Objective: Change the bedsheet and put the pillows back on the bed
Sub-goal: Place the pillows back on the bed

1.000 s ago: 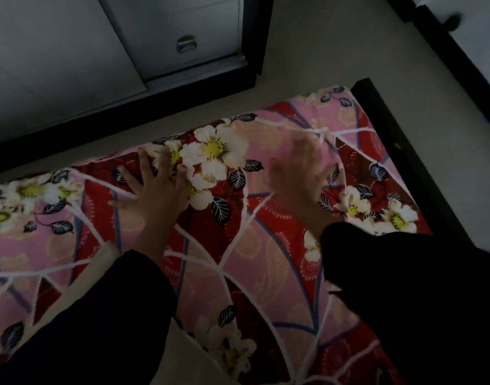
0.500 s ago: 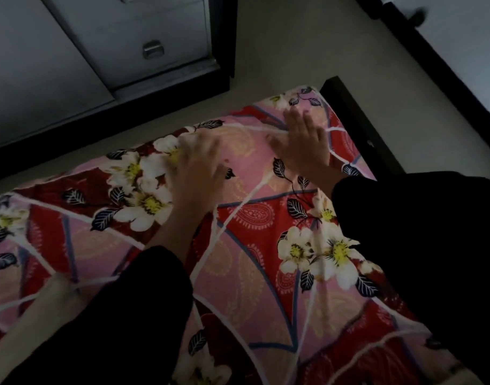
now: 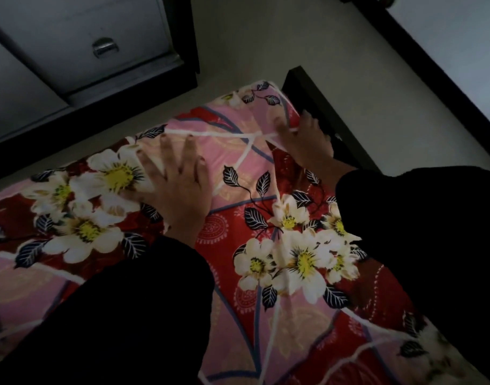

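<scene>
**Head view (sole view).**

**Position of items.** The flowered bedsheet (image 3: 232, 151) lies spread over the bed and covers the far corner, which sits just beside the dark bed frame (image 3: 318, 98). No pillows are in view.

**Hands.** The left hand (image 3: 179, 182) lies flat on the sheet with fingers straight and spread, pressing down and gripping nothing. The right hand (image 3: 305, 140) is at the bed's edge by the frame, thumb laid out over the cloth. Its fingers dip toward the gap beside the frame and are partly hidden. Whether they pinch the cloth or merely push it cannot be told.

**Step judged in hand.** Smoothing and securing the sheet at this corner.

**Risks noted.**
1. A raised crease runs down the sheet from the right hand. If the corner is tucked before this is drawn flat, the fold would likely be locked in.
2. The left hand pins the cloth. A pull by the right hand against that weight may bunch the sheet between the two hands and not tighten it.
3. The fingers work close to the hard frame; a forceful push could jam or scrape them.
4. Too strong a tug here may drag the sheet off another corner, out of view.
5. The light is poor, so a loose edge may pass unnoticed.

**Outstanding.** Pillows not yet returned.
</scene>
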